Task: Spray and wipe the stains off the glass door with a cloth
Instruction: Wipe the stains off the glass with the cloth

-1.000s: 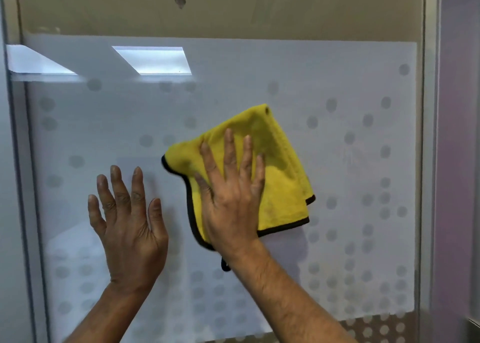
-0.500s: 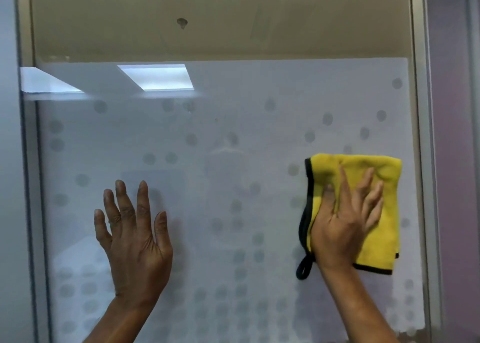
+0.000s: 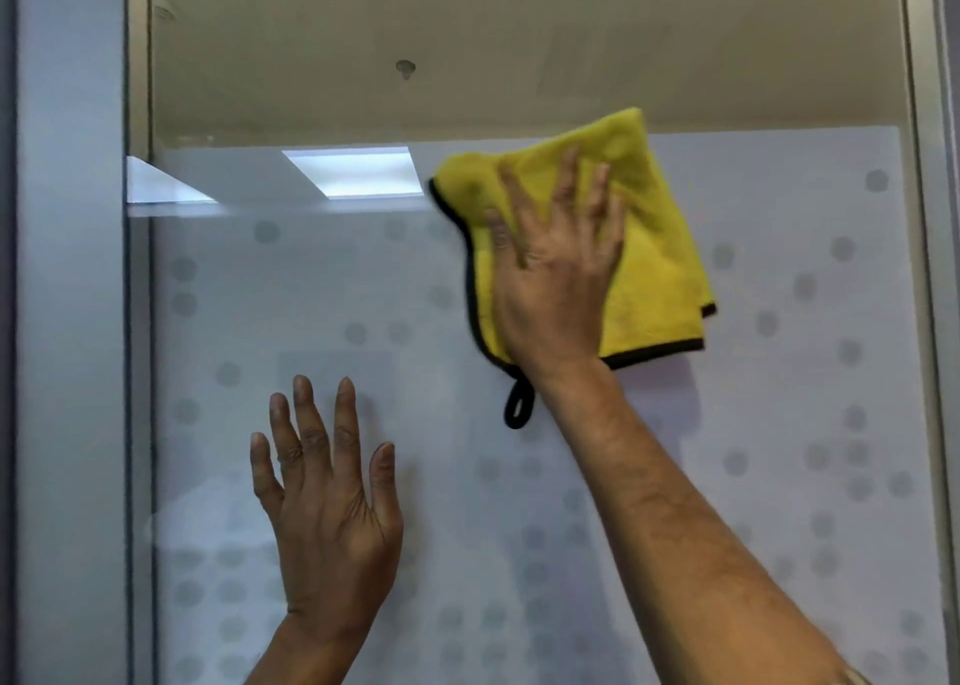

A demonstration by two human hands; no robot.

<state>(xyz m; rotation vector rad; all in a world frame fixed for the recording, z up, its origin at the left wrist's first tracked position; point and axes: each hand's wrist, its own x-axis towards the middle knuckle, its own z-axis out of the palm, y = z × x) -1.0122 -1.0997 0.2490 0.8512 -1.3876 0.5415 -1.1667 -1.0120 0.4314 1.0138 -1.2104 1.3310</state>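
The glass door (image 3: 779, 372) fills the view, frosted with grey dots below and clear above. A yellow cloth (image 3: 660, 248) with a black edge and hanging loop lies flat on the glass at the top edge of the frosted band, right of centre. My right hand (image 3: 556, 279) presses on the cloth with spread fingers. My left hand (image 3: 327, 508) rests flat on the glass lower left, fingers apart, holding nothing. No spray bottle is in view.
A metal door frame (image 3: 137, 321) runs down the left and another frame strip (image 3: 930, 217) down the right. Ceiling light panels (image 3: 358, 172) reflect in the glass left of the cloth. A grey wall (image 3: 67, 372) borders the left side.
My right hand slid the cloth from the centre to the right side, then up and leftward to the top of the frosted band. The view tilted upward. My left hand stayed flat on the glass.
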